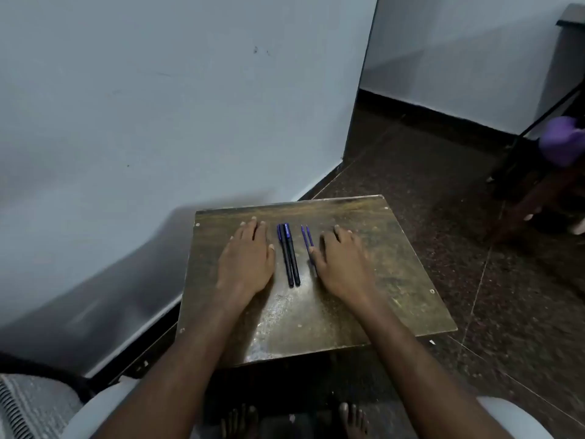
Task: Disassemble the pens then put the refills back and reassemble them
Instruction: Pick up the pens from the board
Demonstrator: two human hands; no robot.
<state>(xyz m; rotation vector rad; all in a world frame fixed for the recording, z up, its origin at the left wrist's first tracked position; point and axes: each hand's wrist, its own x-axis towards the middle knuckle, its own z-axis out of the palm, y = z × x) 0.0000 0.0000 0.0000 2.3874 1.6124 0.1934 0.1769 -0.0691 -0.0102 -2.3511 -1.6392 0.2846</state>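
On the small wooden table (364, 299) in front of me, I see both hands lying flat, palms down. My left hand (247, 258) rests with its fingers straight and close together, holding nothing, just to the left of the 2 pens (288, 255). These 2 dark pens lie side by side, touching along their length, their purple-marked ends pointing away from me. My right hand (342, 261) also lies flat with fingers relaxed and slightly spread, gripping nothing. Just to the left of its thumb I see 2 thin purple refills (307, 237), lying next to each other and pointing away from me; their nearer ends disappear beside the thumb, and I cannot tell whether the thumb touches them. The pens sit between the 2 hands, a little apart from the refills. Below the table edge I see bare feet (353, 421) on the dark speckled floor (443, 185), and a pale wall (158, 106) stands to the left.
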